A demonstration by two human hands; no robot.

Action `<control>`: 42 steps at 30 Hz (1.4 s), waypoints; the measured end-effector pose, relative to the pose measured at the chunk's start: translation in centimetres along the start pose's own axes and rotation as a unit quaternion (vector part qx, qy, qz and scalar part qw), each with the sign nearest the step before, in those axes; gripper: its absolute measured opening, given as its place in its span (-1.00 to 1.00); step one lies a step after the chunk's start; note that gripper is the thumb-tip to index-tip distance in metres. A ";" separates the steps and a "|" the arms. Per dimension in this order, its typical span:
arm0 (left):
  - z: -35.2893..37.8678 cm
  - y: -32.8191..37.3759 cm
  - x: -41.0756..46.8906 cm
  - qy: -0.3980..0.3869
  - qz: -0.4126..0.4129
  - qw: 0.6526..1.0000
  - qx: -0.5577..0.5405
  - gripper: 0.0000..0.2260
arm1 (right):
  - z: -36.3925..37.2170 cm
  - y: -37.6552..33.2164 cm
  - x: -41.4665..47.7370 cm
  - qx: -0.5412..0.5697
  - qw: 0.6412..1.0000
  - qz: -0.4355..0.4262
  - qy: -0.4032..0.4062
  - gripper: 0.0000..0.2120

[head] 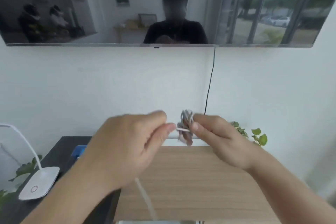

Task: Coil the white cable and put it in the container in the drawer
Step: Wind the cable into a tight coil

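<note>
White cable [185, 120] is bunched into a small coil and pinched by the right hand [218, 138] above the wooden cabinet top [190, 178], while a short straight stretch is pinched by the left hand [131, 143]; a loose tail is seen trailing down below the left wrist.

Bare forearms, no sleeves visible
</note>
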State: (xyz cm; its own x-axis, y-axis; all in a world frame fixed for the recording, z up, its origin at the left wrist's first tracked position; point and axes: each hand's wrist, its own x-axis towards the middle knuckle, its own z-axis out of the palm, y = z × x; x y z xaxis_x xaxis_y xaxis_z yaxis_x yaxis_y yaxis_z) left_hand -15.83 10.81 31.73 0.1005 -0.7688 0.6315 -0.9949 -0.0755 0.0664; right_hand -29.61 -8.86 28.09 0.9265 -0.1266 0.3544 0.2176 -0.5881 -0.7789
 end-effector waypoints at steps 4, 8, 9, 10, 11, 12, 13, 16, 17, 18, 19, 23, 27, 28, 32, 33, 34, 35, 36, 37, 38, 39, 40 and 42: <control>-0.1 -2.7 1.0 0.006 -0.015 0.996 -0.085 -0.60 | 2.8 -1.3 -1.9 0.171 0.977 0.007 -0.130 -0.53; 4.3 -1.6 -0.3 -0.050 -0.030 0.974 -0.220 -0.64 | 3.1 -5.0 -1.5 0.371 0.913 -0.099 -0.136 -0.66; 5.3 -1.0 -1.1 -0.072 -0.028 0.973 -0.219 -0.67 | 2.8 -5.3 -1.1 0.386 0.910 -0.119 -0.096 -0.70; 6.1 -0.3 -1.9 -0.087 -0.023 0.974 -0.210 -0.67 | 2.3 -5.1 -0.6 0.359 0.923 -0.128 -0.042 -0.70; 6.6 0.3 -2.8 -0.094 -0.018 0.975 -0.198 -0.65 | 1.7 -4.7 -0.2 0.295 0.947 -0.128 0.019 -0.70; 6.8 0.8 -3.5 -0.097 -0.013 0.978 -0.186 -0.64 | 1.1 -3.9 0.1 0.208 0.968 -0.121 0.071 -0.69; 6.5 1.2 -4.1 -0.103 -0.007 0.980 -0.170 -0.63 | 0.6 -3.0 0.3 0.112 0.982 -0.110 0.101 -0.70; 3.3 1.7 -4.1 -0.097 0.013 0.990 -0.102 -0.64 | 0.3 -0.4 -0.1 -0.102 0.990 -0.047 0.084 -0.74; 1.7 1.7 -3.5 -0.077 0.019 0.994 -0.078 -0.65 | 0.8 0.0 -0.6 -0.116 0.991 -0.032 0.059 -0.75; 0.4 1.4 -2.8 -0.048 0.025 0.997 -0.062 -0.67 | 1.5 0.2 -1.1 -0.108 0.994 -0.023 0.022 -0.76; -0.7 0.9 -2.1 -0.014 0.025 0.998 -0.060 -0.68 | 2.4 0.1 -1.6 -0.088 0.996 -0.017 -0.018 -0.74; -0.7 -2.7 -0.3 0.089 -0.063 0.981 -0.162 -0.62 | 5.5 -2.4 -3.0 0.069 0.992 -0.063 -0.090 -0.69; 4.3 -2.9 -2.2 0.027 -0.118 0.965 -0.234 -0.62 | 6.1 -4.9 -2.5 0.288 0.945 -0.145 -0.059 -0.65; 5.4 -2.1 -3.1 0.007 -0.111 0.960 -0.259 -0.62 | 5.9 -4.9 -2.1 0.317 0.934 -0.160 -0.033 -0.64; 6.4 1.2 -5.4 -0.061 -0.100 0.953 -0.280 -0.71 | 5.3 -2.9 -0.7 0.248 0.959 -0.122 0.071 -0.68; 5.9 1.7 -5.6 -0.079 -0.103 0.957 -0.259 -0.69 | 5.4 -2.3 -0.6 0.187 0.973 -0.100 0.089 -0.69; 5.1 2.0 -5.6 -0.099 -0.101 0.963 -0.228 -0.67 | 5.6 -1.7 -0.4 0.126 0.983 -0.080 0.107 -0.71; 4.0 2.3 -5.5 -0.117 -0.096 0.968 -0.199 -0.65 | 5.7 -1.4 -0.2 0.071 0.988 -0.060 0.123 -0.72; 2.8 2.6 -5.3 -0.125 -0.090 0.972 -0.175 -0.64 | 5.7 -1.1 -0.1 0.031 0.989 -0.043 0.138 -0.73; 1.7 2.8 -4.9 -0.125 -0.085 0.976 -0.154 -0.64 | 5.6 -1.0 0.0 0.005 0.990 -0.030 0.141 -0.72; 0.8 2.8 -4.6 -0.112 -0.082 0.981 -0.133 -0.65 | 5.6 -0.9 0.0 -0.018 0.991 -0.027 0.129 -0.68; 0.2 2.7 -4.1 -0.092 -0.081 0.986 -0.113 -0.67 | 5.7 -0.9 -0.1 -0.041 0.993 -0.026 0.105 -0.64; -0.2 2.4 -3.7 -0.070 -0.087 0.989 -0.098 -0.69 | 5.8 -0.8 -0.3 -0.057 0.995 -0.022 0.072 -0.64; -0.1 1.3 -3.0 -0.042 -0.108 0.989 -0.086 -0.68 | 6.2 -0.8 -1.1 -0.042 0.999 -0.008 0.005 -0.74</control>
State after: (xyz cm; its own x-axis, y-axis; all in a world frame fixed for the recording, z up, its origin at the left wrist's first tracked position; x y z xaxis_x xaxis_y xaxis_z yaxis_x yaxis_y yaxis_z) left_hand -17.41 13.11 29.99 0.3038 -0.7971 0.5219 -0.9339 -0.1408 0.3286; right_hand -28.85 -3.29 25.07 0.9196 -0.1251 0.3724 0.2053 -0.6552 -0.7270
